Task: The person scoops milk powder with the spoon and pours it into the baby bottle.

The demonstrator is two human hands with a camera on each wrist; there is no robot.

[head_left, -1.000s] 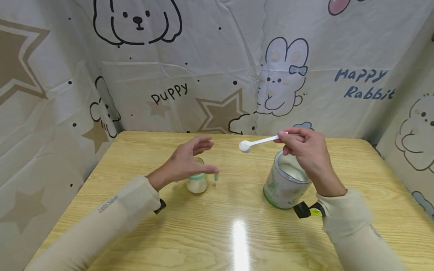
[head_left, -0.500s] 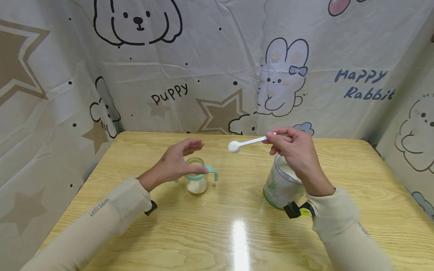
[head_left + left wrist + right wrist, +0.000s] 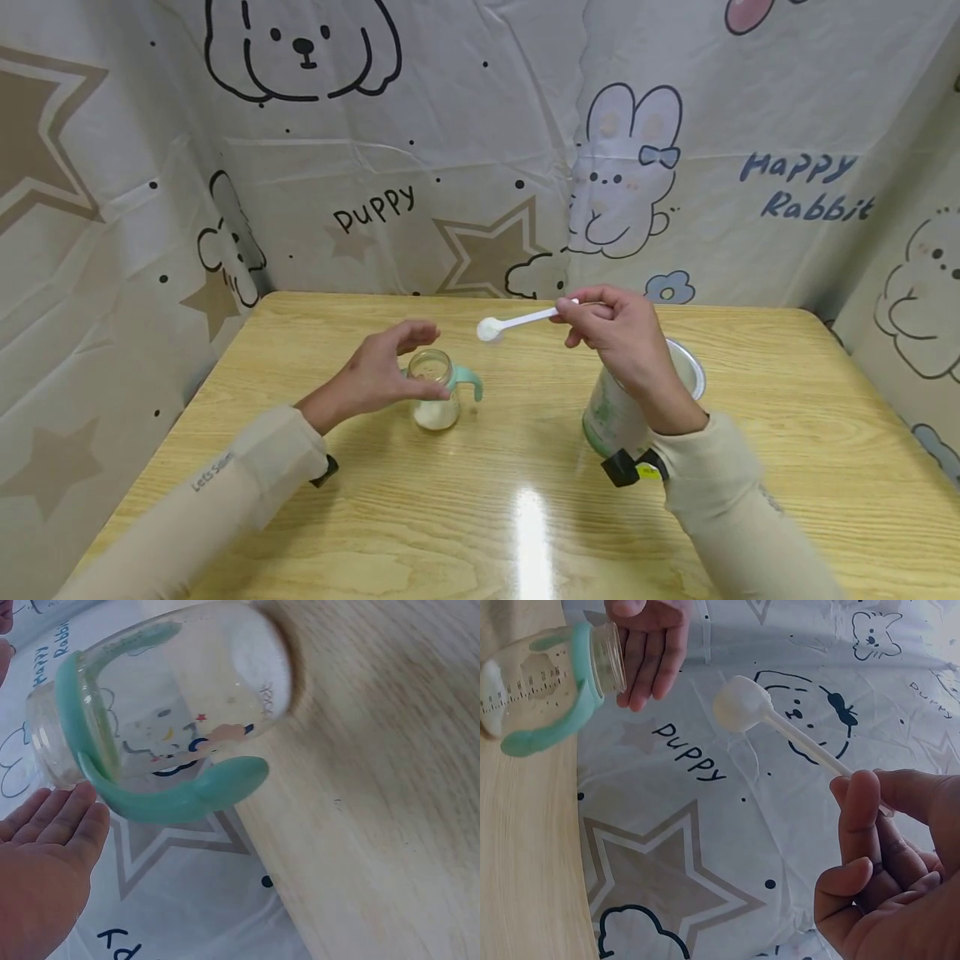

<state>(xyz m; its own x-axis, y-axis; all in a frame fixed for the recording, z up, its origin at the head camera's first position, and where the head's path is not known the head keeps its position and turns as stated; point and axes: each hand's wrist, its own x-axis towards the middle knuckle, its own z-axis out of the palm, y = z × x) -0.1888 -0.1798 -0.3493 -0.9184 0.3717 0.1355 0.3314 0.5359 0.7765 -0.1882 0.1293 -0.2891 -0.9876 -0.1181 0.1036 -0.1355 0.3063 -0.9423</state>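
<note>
Aloft, right hand [image 3: 628, 343] pinching scoop [image 3: 525, 319], left hand [image 3: 375, 373] wide beside bottle [image 3: 437, 413]

"Puppy" and "Happy Rabbit" stood on the cloth [image 3: 465, 117]. The left sleeve [image 3: 232, 500] bore "Lets" and a blurred word.

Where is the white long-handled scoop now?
In the head view, the scoop is pinched by the right hand, up and right of the clear round green-handled bottle.

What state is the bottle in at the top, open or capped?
Open: the bottle has its clear rim uncovered, and the head view looks down through it.
</note>
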